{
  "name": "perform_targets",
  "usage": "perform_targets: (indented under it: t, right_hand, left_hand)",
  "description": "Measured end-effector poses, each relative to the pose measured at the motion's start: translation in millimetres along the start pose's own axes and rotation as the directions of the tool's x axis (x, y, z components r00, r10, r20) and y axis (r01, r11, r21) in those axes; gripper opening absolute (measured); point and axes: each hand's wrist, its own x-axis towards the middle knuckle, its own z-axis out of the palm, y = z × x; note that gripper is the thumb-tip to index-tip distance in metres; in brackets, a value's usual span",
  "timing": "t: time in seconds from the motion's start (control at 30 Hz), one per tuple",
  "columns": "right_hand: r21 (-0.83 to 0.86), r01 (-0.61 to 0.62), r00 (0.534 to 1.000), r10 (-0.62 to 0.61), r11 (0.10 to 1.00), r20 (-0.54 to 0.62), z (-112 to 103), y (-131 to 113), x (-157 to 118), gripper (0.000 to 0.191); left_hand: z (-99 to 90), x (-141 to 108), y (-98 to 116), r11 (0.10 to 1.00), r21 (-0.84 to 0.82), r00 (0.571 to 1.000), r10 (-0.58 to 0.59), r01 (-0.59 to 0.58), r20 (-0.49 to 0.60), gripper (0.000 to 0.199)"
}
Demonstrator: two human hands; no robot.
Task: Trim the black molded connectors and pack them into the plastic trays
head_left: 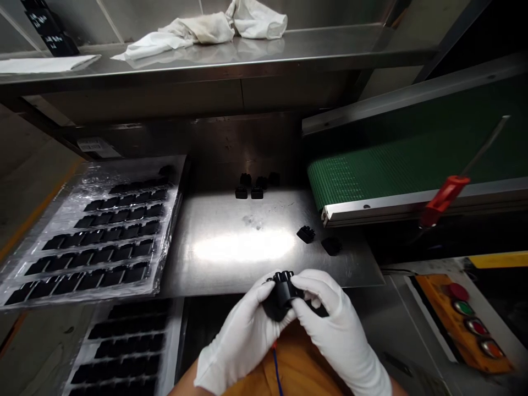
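Between my two white-gloved hands, close to my body, is a small black plastic part with a ridged top end. My left hand cradles it from the left, thumb against its side. From the right, my right hand pinches it with thumb and fingers; some fingertips are hidden behind it. Past the hands, two loose black parts, one upright-edged and one darker, lie on the steel table. Several more black parts sit in a cluster farther back.
Left, a plastic-covered tray holds rows of black pieces, above a second tray. A green conveyor belt stands right, with a red-handled screwdriver beside its rail. An orange button box sits lower right. White cloths lie on the shelf.
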Motion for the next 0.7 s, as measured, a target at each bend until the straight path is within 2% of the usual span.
perform_targets:
  t: [0.1, 0.2, 0.37, 0.57, 0.7]
  right_hand:
    - [0.01, -0.001, 1.0, 0.001, 1.0, -0.015, 0, 4, 1, 0.029]
    - [0.084, -0.051, 0.999, 0.051, 0.995, -0.003, 0, 6, 1, 0.027]
    - [0.16, -0.165, 0.986, 0.157, 0.973, 0.063, 2, 9, 0, 0.024]
    - [0.124, -0.104, 0.993, 0.096, 0.987, 0.069, 3, 8, -2, 0.03]
    - [0.083, -0.036, 0.995, 0.028, 0.996, 0.093, 3, 3, 0, 0.032]
  left_hand:
    - [1.5, -2, 0, 0.998, -0.064, 0.998, -0.019, 0.022, 0.056, 0.025]
    - [-0.6, -3, -1, 1.0, -0.021, 0.995, 0.004, -0.002, 0.095, 0.03]
    - [-7.9, 0, -5, 0.999, 0.025, 0.997, 0.025, -0.026, 0.066, 0.034]
    - [-9.1, 2, -7, 0.998, 0.051, 0.999, 0.045, -0.044, -0.011, 0.038]
    - [-15.6, 2, -11, 0.984, 0.157, 0.996, 0.087, -0.082, -0.026, 0.048]
